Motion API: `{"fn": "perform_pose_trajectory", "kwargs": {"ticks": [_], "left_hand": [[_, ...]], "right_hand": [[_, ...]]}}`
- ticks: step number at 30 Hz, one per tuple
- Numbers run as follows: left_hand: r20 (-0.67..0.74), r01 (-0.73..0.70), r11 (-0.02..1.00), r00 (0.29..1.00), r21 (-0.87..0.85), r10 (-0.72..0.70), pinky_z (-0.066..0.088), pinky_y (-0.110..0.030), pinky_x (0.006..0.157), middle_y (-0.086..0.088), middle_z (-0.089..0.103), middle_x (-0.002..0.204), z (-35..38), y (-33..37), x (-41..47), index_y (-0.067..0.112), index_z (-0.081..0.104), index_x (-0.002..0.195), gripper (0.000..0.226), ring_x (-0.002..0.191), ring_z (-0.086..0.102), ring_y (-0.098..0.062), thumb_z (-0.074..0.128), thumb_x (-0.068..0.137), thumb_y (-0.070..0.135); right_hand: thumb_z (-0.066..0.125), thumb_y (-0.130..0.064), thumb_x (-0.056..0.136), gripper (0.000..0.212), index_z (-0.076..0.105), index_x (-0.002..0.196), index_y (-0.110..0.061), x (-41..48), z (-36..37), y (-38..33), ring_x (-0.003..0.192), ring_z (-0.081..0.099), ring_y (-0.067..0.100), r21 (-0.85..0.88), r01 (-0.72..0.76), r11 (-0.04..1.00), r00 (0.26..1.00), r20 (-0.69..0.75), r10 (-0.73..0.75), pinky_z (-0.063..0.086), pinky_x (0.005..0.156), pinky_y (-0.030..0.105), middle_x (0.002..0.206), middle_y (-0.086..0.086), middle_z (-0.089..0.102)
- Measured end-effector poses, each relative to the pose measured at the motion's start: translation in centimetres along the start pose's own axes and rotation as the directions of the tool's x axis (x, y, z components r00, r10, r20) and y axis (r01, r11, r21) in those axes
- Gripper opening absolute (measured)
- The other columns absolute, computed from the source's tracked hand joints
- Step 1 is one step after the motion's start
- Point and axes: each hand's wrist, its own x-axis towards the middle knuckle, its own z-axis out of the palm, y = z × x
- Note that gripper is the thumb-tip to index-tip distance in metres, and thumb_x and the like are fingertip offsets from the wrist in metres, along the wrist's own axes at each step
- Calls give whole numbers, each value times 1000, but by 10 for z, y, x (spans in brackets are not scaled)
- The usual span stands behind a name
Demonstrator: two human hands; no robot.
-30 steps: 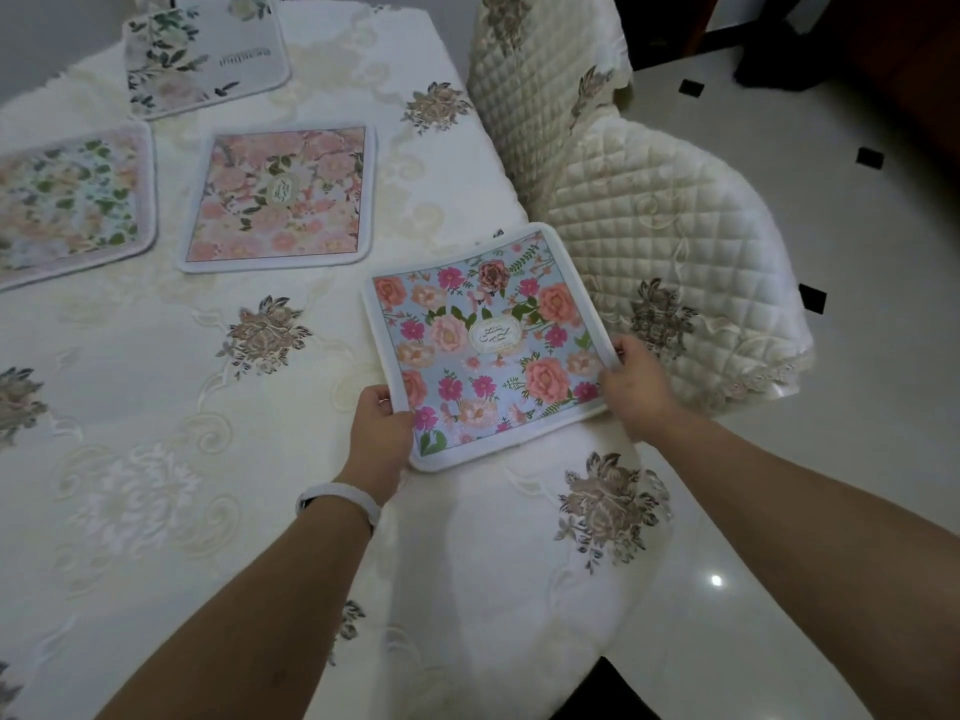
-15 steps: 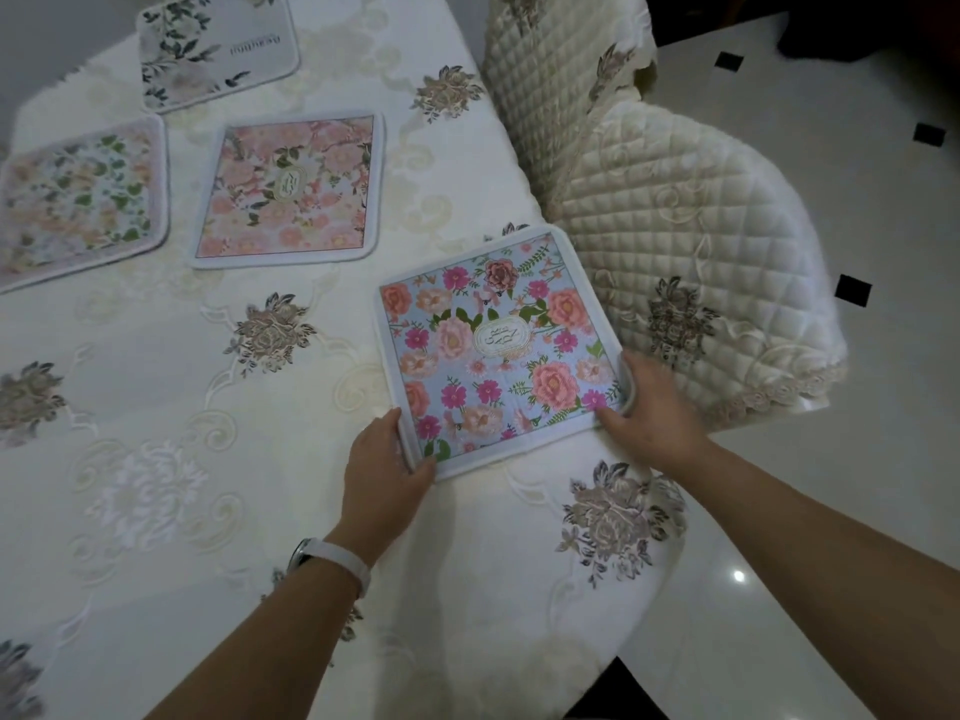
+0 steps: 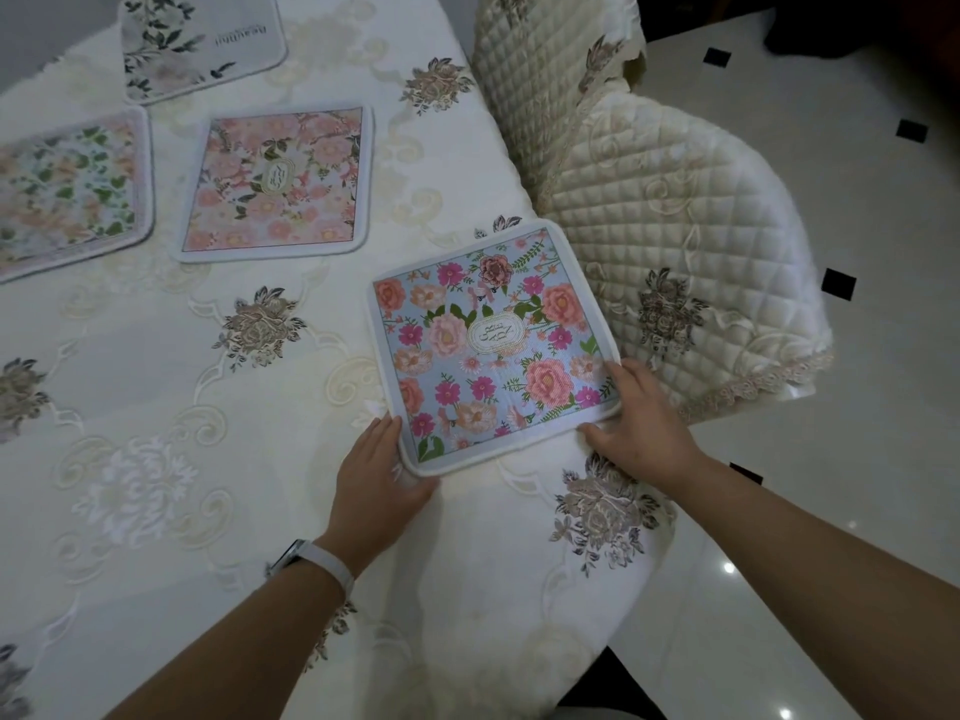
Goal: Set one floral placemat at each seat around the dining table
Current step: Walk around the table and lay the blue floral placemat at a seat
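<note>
A blue placemat [image 3: 488, 340] with pink and orange flowers lies flat near the table's right edge, in front of a quilted chair [image 3: 670, 241]. My left hand [image 3: 376, 478] rests at its near left corner, fingers spread on the cloth and touching the mat's border. My right hand [image 3: 639, 423] lies on the near right corner, fingers over the border. Three other mats lie farther back: a pink floral one [image 3: 278, 181], a green and peach one [image 3: 67, 192] at the left, and a grey leafy one [image 3: 200, 41] at the far end.
The dining table [image 3: 156, 407] carries a cream embroidered tablecloth that hangs over the near right corner. The quilted chair stands tight against the table's right side. A glossy white tiled floor [image 3: 831, 459] with small black squares lies to the right.
The blue placemat has come down flat on the table and been pushed slightly forward. Both hands have slid from gripping its near edge to resting at its near corners.
</note>
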Motion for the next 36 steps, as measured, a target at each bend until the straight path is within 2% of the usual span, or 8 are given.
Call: {"fn": "perform_pose_trajectory", "kwargs": {"ticks": [8,15,19,23,27,29,32,36], "left_hand": [[-25,-35,999,999,16,35,13,-33,117,-9,26,158,3,-4,-1,6,30,149,89,147,19,-23,74,80,42],[-11,-42,999,999,0,42,13,-33,118,-9,27,157,0,-6,2,7,33,148,86,146,19,-23,73,81,43],[6,-28,999,1000,-16,29,13,-33,118,-8,23,159,-1,-3,1,9,30,149,85,147,17,-22,70,83,43],[47,-21,1000,999,12,21,14,-36,118,-9,20,160,-5,-3,4,13,27,151,87,147,17,-24,69,82,47],[50,39,995,998,-90,-35,17,-38,116,-6,20,160,-16,3,-2,18,28,150,84,146,19,-24,69,83,47],[3,-8,995,1000,-103,8,18,-37,116,-5,21,160,-24,6,-9,17,30,149,80,145,20,-23,66,85,46],[-101,-160,987,982,-28,157,22,-38,114,-8,28,157,-44,11,-19,15,36,146,74,143,27,-24,62,85,48],[-167,-347,931,917,113,362,29,-43,110,-9,42,150,-74,24,-20,15,48,137,69,136,39,-28,48,82,55]], "right_hand": [[73,-39,77,85,30,147,-16,2,1,-1,127,42,25,-30,-2,1000,1000,-1,2,42,100,39,147,4,33],[69,-51,75,90,29,147,-15,2,-3,-1,130,41,29,-151,-17,988,999,39,23,42,104,45,149,8,34],[66,-53,77,85,30,146,-18,-1,-3,-6,128,43,30,-199,-40,979,998,36,48,44,100,46,149,8,35],[63,-54,80,82,29,147,-22,-8,-2,-12,134,38,33,-218,-88,972,994,41,99,40,106,49,156,10,25],[64,-46,84,71,35,143,-21,-20,-6,-25,137,34,34,-222,-90,971,996,4,93,36,107,49,155,13,26],[60,-44,87,68,34,145,-18,-29,-11,-34,137,33,33,-233,-88,969,996,-12,87,36,107,49,155,13,27],[55,-45,90,66,33,147,-17,-42,-24,-51,138,32,31,-252,-61,966,998,-36,54,35,109,48,155,12,28],[54,-44,92,57,46,139,-14,-63,-53,-76,127,43,27,-280,12,960,992,-116,-46,39,103,44,141,8,48]]}}
